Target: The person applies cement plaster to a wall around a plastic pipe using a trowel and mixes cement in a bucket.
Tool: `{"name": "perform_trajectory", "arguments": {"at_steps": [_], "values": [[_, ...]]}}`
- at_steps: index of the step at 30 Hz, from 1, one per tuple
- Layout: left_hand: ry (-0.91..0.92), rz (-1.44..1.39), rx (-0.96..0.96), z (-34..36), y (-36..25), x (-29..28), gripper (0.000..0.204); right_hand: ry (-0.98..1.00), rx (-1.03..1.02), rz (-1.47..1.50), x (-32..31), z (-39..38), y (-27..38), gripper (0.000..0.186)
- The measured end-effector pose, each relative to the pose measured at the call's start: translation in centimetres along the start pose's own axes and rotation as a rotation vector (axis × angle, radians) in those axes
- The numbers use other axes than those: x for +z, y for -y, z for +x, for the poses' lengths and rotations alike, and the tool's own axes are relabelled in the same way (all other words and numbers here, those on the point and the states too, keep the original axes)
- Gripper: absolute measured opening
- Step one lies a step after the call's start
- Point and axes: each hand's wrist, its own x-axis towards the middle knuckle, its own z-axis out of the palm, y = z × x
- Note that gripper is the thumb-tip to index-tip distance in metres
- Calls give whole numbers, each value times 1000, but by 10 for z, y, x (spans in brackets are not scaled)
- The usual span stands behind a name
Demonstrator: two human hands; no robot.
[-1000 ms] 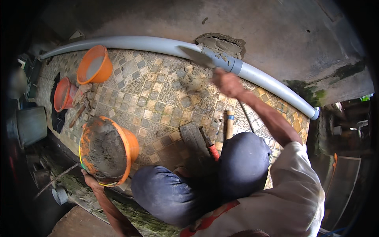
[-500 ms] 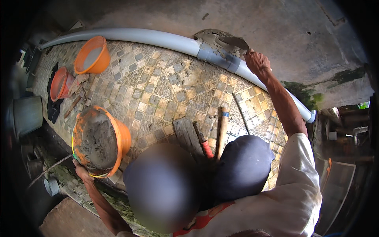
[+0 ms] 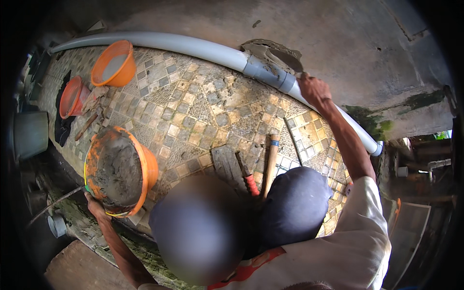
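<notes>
My right hand point(image 3: 315, 90) is closed around the handle of a trowel point(image 3: 291, 61), its dark blade against wet mortar point(image 3: 265, 47) on the wall. Just below runs a long grey pipe point(image 3: 193, 47) with a darker grey coupling point(image 3: 265, 73), which bears smears of mortar. On the left, my left hand point(image 3: 95, 207) grips the lower rim of an orange bucket point(image 3: 151, 166) that leans toward me. Grey mortar point(image 3: 118, 169) fills much of this bucket. The fingers of the left hand are partly hidden by the rim.
Two smaller orange buckets point(image 3: 126, 70) point(image 3: 72, 96) stand at the far left, near a wooden-handled tool point(image 3: 86, 126). By my knees lie a wooden board point(image 3: 227, 165), a red-handled tool point(image 3: 251, 185) and a wooden handle point(image 3: 271, 164). A thin rod point(image 3: 293, 140) rests on the tiles.
The trowel blade shifts slightly down and lies closer to the wall. My left hand stays on the bucket rim. The whole view has shifted a little.
</notes>
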Motion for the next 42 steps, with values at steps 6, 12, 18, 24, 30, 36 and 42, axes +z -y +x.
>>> {"name": "perform_trajectory", "arguments": {"at_steps": [6, 12, 18, 24, 30, 36, 42], "values": [[-95, 167, -7, 5, 7, 15, 62, -34, 94, -16, 10, 69, 15, 48], [-118, 178, 35, 2, 5, 13, 62, -42, 230, 89, -2, 33, -2, 47], [-113, 310, 24, 10, 5, -1, 66, -56, 167, 90, 13, 2, 16, 47], [-120, 147, 50, -17, -5, 34, 63, 2, 85, 56, 24, 67, 47, 44], [-146, 139, 99, -16, -8, 17, 61, -13, 135, -11, -9, 63, 37, 46], [-175, 155, 112, -20, -7, 22, 64, -63, 94, 10, -4, 13, -11, 47], [-173, 272, 76, -17, -6, 23, 65, -23, -29, -29, 31, 17, -16, 46]]}}
